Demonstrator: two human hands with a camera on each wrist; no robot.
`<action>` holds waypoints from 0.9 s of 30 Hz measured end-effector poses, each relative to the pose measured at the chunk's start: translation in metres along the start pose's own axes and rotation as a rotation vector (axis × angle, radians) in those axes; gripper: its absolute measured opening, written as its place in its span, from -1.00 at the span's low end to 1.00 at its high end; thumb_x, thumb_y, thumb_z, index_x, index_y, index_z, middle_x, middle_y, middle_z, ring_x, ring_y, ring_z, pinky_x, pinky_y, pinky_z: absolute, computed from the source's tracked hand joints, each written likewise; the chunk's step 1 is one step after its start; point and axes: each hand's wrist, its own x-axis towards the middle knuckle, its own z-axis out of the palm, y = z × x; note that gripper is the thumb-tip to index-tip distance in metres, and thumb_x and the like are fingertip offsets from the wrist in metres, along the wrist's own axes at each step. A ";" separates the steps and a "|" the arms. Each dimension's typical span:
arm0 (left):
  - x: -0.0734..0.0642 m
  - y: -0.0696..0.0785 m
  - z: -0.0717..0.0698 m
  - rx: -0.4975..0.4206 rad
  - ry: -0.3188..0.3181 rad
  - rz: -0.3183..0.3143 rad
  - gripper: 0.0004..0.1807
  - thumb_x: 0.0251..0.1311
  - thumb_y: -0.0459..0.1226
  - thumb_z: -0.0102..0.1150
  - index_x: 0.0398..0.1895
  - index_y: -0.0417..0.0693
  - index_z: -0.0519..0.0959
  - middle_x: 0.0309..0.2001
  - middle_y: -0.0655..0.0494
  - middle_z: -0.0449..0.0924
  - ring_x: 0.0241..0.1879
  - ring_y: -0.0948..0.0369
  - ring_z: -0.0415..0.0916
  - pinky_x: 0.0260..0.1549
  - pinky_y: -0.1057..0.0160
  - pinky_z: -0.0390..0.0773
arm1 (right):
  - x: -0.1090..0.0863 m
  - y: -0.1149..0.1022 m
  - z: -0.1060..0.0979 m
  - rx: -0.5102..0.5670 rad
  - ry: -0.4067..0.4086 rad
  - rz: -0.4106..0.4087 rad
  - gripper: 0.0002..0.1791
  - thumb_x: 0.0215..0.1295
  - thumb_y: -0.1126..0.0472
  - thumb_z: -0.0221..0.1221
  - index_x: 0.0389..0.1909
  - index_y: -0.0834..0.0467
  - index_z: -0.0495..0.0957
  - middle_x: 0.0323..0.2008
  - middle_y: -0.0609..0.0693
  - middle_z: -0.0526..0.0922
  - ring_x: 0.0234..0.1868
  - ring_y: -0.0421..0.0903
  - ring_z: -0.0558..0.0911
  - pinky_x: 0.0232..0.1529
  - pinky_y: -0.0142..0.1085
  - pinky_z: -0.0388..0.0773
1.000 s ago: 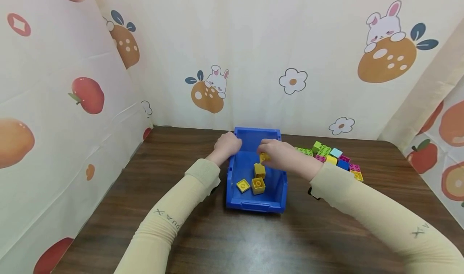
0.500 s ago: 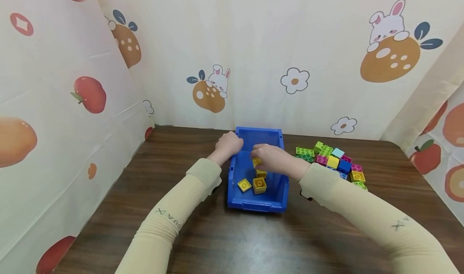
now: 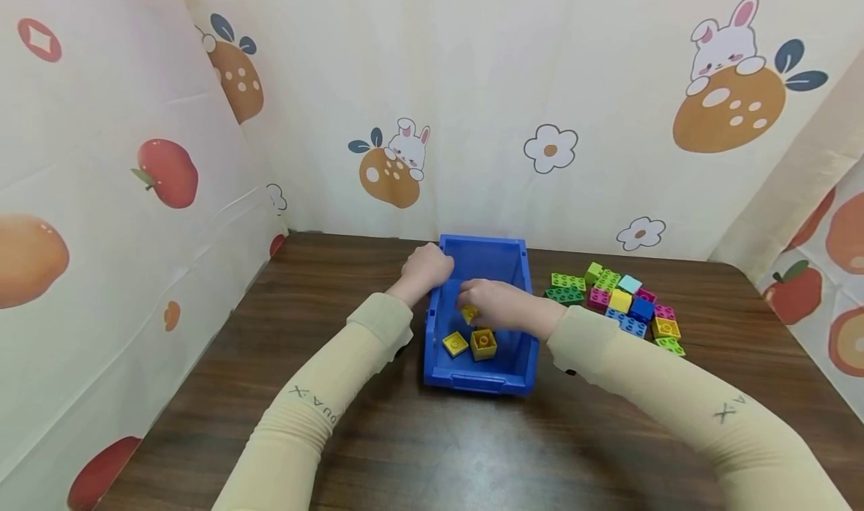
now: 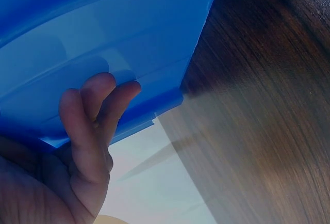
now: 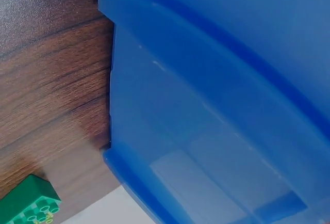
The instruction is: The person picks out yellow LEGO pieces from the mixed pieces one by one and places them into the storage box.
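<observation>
A blue plastic storage bin (image 3: pixel 476 383) stands on the table with its low front toward me. My left hand (image 3: pixel 427 266) grips the bin's left rim; in the left wrist view its bent fingers (image 4: pixel 86 126) lie against the outer wall. Inside the bin, my right hand (image 3: pixel 495 303) pinches a yellow toy brick (image 3: pixel 469 314) low over the floor. Just in front of it sit a yellow square brick (image 3: pixel 483 344) and a flat yellow piece (image 3: pixel 455 344). Another yellow brick is mostly hidden behind the right hand. The right wrist view shows the bin's outer wall (image 5: pixel 154 110), not the hand.
Right of the bin lies a cluster of colored toy bricks, including a dark green brick (image 3: pixel 565 295), a blue brick (image 3: pixel 640 309) and a lime one (image 3: pixel 669 346). A patterned curtain (image 3: pixel 479 68) hangs behind the dark wooden table (image 3: pixel 324 293).
My right hand has moved left and lower inside the bin with the yellow brick, covering the yellow brick behind. The left hand keeps its place on the rim.
</observation>
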 end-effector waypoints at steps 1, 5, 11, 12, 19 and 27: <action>0.000 0.000 0.000 0.001 -0.001 -0.001 -0.63 0.29 -0.20 -0.15 -0.72 -0.05 0.23 -0.78 0.12 0.15 -0.82 0.20 0.28 -0.84 0.33 0.22 | 0.001 0.000 0.000 -0.002 -0.007 -0.004 -0.67 0.09 0.26 0.33 -0.07 0.20 0.62 -0.11 0.07 0.64 -0.09 -0.05 0.63 -0.09 -0.24 0.59; 0.001 0.001 0.000 0.006 -0.005 -0.004 -0.63 0.29 -0.20 -0.15 -0.71 -0.04 0.24 -0.78 0.12 0.15 -0.83 0.22 0.25 -0.83 0.33 0.21 | 0.004 0.000 0.002 -0.017 -0.029 -0.034 -0.67 0.10 0.25 0.33 -0.08 0.19 0.63 -0.12 0.05 0.64 -0.09 -0.06 0.63 -0.10 -0.26 0.59; 0.002 0.002 0.000 0.021 -0.003 -0.003 -0.63 0.29 -0.20 -0.15 -0.72 -0.03 0.22 -0.78 0.14 0.13 -0.83 0.23 0.20 -0.83 0.32 0.18 | 0.008 -0.001 0.004 -0.031 -0.070 -0.055 -0.68 0.11 0.27 0.31 -0.07 0.19 0.63 -0.11 0.04 0.64 -0.08 -0.08 0.63 -0.10 -0.28 0.58; 0.002 0.002 0.000 0.024 -0.004 -0.003 -0.63 0.29 -0.20 -0.15 -0.72 -0.03 0.22 -0.78 0.14 0.14 -0.83 0.23 0.20 -0.83 0.32 0.18 | 0.008 0.000 0.004 -0.033 -0.076 -0.052 -0.67 0.11 0.27 0.31 -0.06 0.19 0.63 -0.10 0.04 0.64 -0.08 -0.08 0.63 -0.09 -0.28 0.58; 0.002 0.002 -0.001 0.025 0.001 -0.010 -0.61 0.29 -0.19 -0.15 -0.74 -0.03 0.22 -0.79 0.14 0.13 -0.84 0.23 0.19 -0.83 0.32 0.17 | 0.012 0.002 0.005 -0.043 -0.102 -0.043 -0.68 0.12 0.25 0.31 -0.06 0.17 0.63 -0.10 0.03 0.65 -0.09 -0.09 0.63 -0.09 -0.29 0.58; 0.001 0.000 0.000 0.008 -0.006 -0.012 -0.60 0.29 -0.19 -0.14 -0.74 -0.04 0.22 -0.79 0.14 0.13 -0.83 0.23 0.19 -0.83 0.32 0.18 | 0.014 0.002 0.007 -0.045 -0.150 -0.023 -0.71 0.14 0.21 0.30 -0.09 0.13 0.65 -0.14 -0.01 0.65 -0.15 -0.13 0.63 -0.11 -0.30 0.58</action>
